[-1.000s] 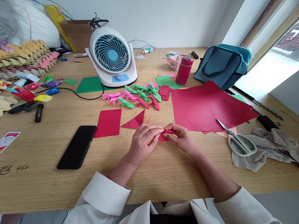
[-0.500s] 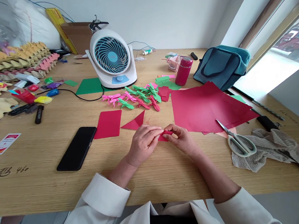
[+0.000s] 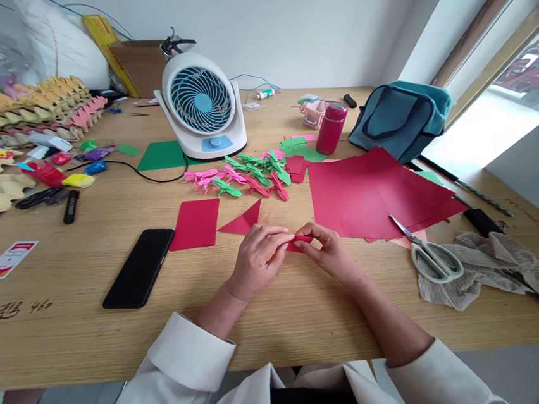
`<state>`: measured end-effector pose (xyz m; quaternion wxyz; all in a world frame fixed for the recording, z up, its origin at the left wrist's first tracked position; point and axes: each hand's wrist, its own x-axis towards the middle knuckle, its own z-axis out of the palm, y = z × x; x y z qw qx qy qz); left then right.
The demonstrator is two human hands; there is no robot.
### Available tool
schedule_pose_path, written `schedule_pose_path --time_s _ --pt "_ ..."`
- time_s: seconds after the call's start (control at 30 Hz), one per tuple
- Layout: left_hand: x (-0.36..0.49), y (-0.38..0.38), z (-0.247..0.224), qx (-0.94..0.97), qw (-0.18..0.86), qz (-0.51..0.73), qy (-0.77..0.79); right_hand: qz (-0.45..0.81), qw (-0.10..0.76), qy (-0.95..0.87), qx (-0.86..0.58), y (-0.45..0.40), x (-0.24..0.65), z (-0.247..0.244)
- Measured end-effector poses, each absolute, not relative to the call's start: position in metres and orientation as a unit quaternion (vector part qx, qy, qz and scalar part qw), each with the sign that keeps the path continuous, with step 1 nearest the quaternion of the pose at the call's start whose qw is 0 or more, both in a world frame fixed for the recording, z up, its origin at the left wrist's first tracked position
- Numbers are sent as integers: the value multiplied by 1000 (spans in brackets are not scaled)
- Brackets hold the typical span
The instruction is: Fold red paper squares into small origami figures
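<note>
A small folded piece of red paper (image 3: 301, 243) is pinched between my two hands, just above the table. My left hand (image 3: 259, 257) closes on its left end, the fingers covering much of it. On its right end, my right hand (image 3: 327, 250) grips with thumb and index finger. Just beyond my hands lies a red paper triangle (image 3: 243, 219), with a red paper rectangle (image 3: 196, 224) to its left. Farther back is a pile of folded paper figures (image 3: 252, 170) in pink, green and red.
A black phone (image 3: 138, 268) lies left of my arms. At right are large red sheets (image 3: 368, 192), scissors (image 3: 431, 255) and a grey cloth (image 3: 476, 265). Behind stand a fan (image 3: 203, 103), a red flask (image 3: 332, 128) and a blue bag (image 3: 399, 119).
Almost nothing differs. My hands stay on the folded red paper, with only a very slight shift of the fingers.
</note>
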<state>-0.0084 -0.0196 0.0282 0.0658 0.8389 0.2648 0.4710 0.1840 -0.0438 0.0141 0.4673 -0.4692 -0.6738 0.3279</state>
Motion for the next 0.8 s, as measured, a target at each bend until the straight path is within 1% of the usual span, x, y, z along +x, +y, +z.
schedule_pose_path --time_s 0.2,0.5,0.8 --pt "-9 -19 27 839 71 473 260 281 478 -689 -467 -44 184 15" --pt "-10 -19 26 831 65 479 275 205 472 -731 -448 -44 185 16" --pt "-11 -19 26 835 66 470 277 192 464 -740 -449 -44 185 16"
